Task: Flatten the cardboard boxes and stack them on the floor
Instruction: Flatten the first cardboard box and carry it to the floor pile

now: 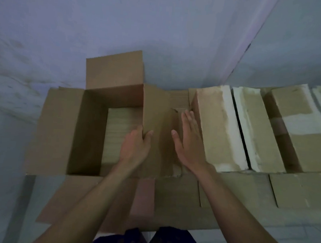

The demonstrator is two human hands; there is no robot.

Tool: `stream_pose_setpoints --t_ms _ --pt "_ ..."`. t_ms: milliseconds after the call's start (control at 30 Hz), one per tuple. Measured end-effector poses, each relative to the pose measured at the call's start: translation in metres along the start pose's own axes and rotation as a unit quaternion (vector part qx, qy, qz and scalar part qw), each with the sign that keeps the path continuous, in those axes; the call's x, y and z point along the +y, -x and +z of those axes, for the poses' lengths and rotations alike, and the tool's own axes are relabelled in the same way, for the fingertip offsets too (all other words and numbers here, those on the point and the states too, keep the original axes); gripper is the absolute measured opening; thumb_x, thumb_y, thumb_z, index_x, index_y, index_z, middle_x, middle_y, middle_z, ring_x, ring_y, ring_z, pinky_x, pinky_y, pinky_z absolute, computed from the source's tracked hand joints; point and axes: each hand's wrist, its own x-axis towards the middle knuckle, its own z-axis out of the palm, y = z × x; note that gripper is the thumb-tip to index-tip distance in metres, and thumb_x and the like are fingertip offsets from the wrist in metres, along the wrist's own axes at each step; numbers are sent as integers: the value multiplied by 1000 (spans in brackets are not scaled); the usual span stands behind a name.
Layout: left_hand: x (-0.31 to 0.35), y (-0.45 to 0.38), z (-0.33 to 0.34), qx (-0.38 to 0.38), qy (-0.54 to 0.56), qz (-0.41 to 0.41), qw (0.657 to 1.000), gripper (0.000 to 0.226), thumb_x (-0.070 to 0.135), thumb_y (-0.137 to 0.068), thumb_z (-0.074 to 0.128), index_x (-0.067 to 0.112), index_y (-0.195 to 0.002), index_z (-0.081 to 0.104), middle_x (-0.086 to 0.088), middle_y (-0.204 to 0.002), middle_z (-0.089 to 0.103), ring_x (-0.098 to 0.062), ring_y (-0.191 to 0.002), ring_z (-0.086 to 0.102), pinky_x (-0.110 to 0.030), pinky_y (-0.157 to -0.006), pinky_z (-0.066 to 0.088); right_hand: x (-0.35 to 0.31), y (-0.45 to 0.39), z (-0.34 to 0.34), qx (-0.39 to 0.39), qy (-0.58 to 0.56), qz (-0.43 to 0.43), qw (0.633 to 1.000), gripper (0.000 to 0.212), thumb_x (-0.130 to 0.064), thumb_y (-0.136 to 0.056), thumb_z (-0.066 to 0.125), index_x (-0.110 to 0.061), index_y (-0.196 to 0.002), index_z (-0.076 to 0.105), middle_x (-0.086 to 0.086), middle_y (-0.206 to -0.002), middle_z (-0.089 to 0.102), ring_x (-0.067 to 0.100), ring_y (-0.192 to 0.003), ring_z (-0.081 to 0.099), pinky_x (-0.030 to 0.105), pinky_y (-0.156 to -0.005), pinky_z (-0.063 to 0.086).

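An open brown cardboard box (92, 129) stands on the floor ahead of me, its flaps spread out to the left, far side and near side. My left hand (136, 148) grips the top edge of the box's right wall, thumb outside and fingers inside. My right hand (189, 139) lies flat and open against the outer face of that right flap, beside a taped box. Flattened cardboard (226, 199) lies on the floor under and in front of the boxes.
A row of closed boxes with white tape (220, 128) stands to the right, close to my right hand. A pale wall (123, 26) rises behind, with a corner at the upper right. My knees in dark cloth (149, 239) show at the bottom.
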Motion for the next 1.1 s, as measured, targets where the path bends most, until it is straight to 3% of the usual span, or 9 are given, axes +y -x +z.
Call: stream_pose_setpoints --t_ms 133,333,400,467,667,767,900,1033,1100 --pt "-13 6 -50 39 5 14 999 28 36 -100 49 10 -101 59 -7 -96 63 -29 -88 59 -33 -67 40 -31 12 14 -51 -306 182 933 65 -53 -104 34 -22 -159 17 -20 -158 12 -2 -145 9 22 -118 6" --pt "-37 28 -130 65 134 22 989 25 36 -95 56 13 -93 65 -5 -93 70 -20 -89 68 -35 -76 57 -53 31 52 -141 -353 361 851 79 -63 -81 64 -6 -135 52 5 -125 64 25 -113 63 34 -93 52" --pt "-40 37 -157 75 138 28 987 23 24 -99 54 14 -80 60 3 -75 61 3 -66 61 -8 -57 46 -71 39 43 -85 -357 347 863 52 -50 -78 76 -12 -112 66 3 -103 71 20 -94 68 29 -78 55" --pt "-44 40 -181 97 137 45 985 31 22 -100 52 19 -69 53 6 -67 54 -7 -64 56 -4 -52 39 -89 45 19 14 -343 314 885 25 -35 -79 81 -16 -94 72 -3 -87 72 15 -81 69 23 -64 49" --pt "-39 47 -219 44 290 27 956 36 45 -97 49 17 -99 71 -5 -101 73 -27 -98 67 -41 -90 53 -160 71 -86 60 -367 101 923 6 -18 -86 75 -13 -88 76 6 -64 71 19 -56 63 37 -50 49" --pt "-19 60 -235 33 353 44 934 33 39 -103 44 17 -106 68 -3 -104 71 -21 -96 66 -36 -81 54 -177 78 -109 76 -412 52 907 39 -39 -94 64 -2 -104 74 20 -98 74 17 -81 66 31 -68 49" --pt "-20 69 -239 32 406 16 913 34 35 -105 41 12 -108 66 -3 -98 69 -20 -88 63 -32 -70 50 -194 108 -104 16 -518 34 854 64 -78 -83 35 -34 -122 62 -5 -123 70 7 -116 65 30 -94 53" --pt "-45 77 -209 30 404 -37 913 40 38 -103 40 7 -104 66 -9 -96 68 -28 -89 63 -39 -76 49 -198 149 -63 -4 -404 37 914 55 -69 -94 27 -27 -94 62 -8 -93 68 -10 -84 66 11 -78 51" --pt "-67 83 -183 3 427 -78 901 39 37 -104 41 7 -106 65 -14 -94 69 -31 -84 66 -41 -71 56 -192 165 -43 11 -343 40 939 75 -86 -83 23 -29 -106 66 -14 -100 69 -6 -98 64 16 -88 50"
